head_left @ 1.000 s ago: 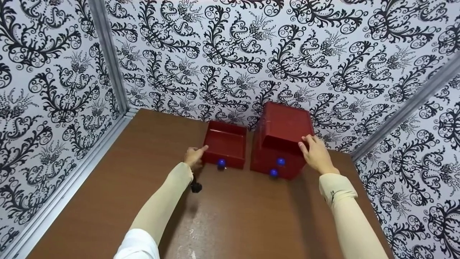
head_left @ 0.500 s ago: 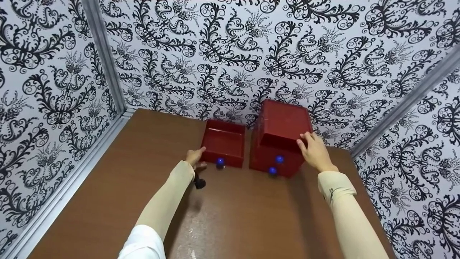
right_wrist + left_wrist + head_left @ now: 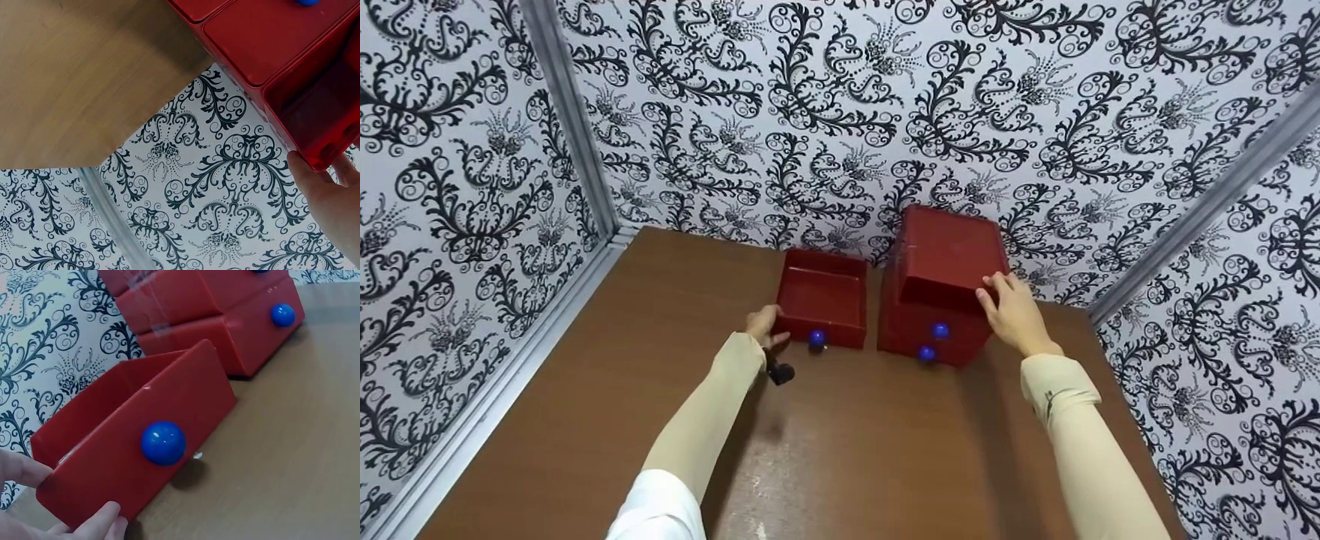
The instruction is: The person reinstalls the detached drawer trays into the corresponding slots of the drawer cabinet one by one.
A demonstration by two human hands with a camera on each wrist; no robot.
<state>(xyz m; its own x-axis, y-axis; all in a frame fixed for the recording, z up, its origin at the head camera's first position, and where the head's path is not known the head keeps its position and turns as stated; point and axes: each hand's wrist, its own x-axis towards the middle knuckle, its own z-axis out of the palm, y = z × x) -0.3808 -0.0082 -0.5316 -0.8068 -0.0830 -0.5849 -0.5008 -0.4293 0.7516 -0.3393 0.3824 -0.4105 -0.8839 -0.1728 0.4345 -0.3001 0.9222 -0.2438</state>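
Observation:
A red drawer (image 3: 823, 296) with a blue ball knob (image 3: 163, 442) sits on the table, open side up. My left hand (image 3: 763, 324) grips its front left corner. One digit lies at the rim in the left wrist view, and other fingertips (image 3: 107, 517) press the lower front face. To the right stands a red drawer cabinet (image 3: 956, 251) with two blue knobs on its lower fronts and a hollow top slot. My right hand (image 3: 1014, 313) holds the slot's front right upper corner, thumb at the edge in the right wrist view; its other fingers are partly hidden.
The brown wooden table (image 3: 840, 442) runs up to patterned walls (image 3: 840, 112) at the back and sides. A metal rail (image 3: 577, 292) lines its left edge. A narrow gap separates the drawer from the cabinet. A small black device is worn at my left wrist.
My left hand has shifted its hold at the drawer's front left corner, its fingers moving toward the front face. The right hand stays on the cabinet. The head view has shifted slightly.

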